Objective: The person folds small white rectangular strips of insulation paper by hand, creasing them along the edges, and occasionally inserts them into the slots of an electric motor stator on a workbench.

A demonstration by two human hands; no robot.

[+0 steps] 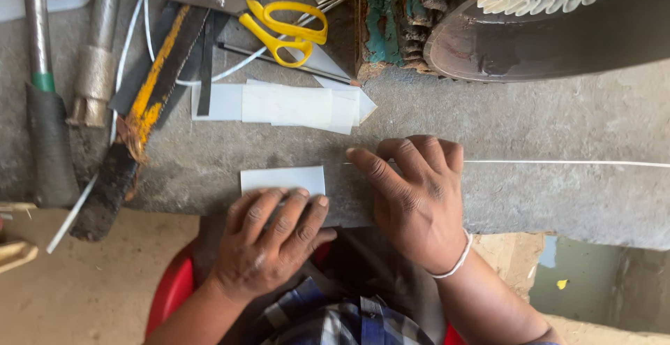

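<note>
My left hand (269,240) lies flat with its fingers spread on the near edge of a small white rectangular sheet (283,179) on the grey concrete slab (558,198). My right hand (412,195) rests beside it, fingers curled, the forefinger pointing left along a thin white strip (565,164) that runs off to the right. Whether the right hand pinches the strip is hidden under the fingers. A white bangle circles the right wrist.
A stack of white sheets (293,105) lies further back. Yellow-handled scissors (283,27), a dark worn blade with a yellow streak (143,107), a hammer handle (45,128) and a metal tool (94,72) are at the left. A rusty machine with a round toothed part (544,24) stands back right.
</note>
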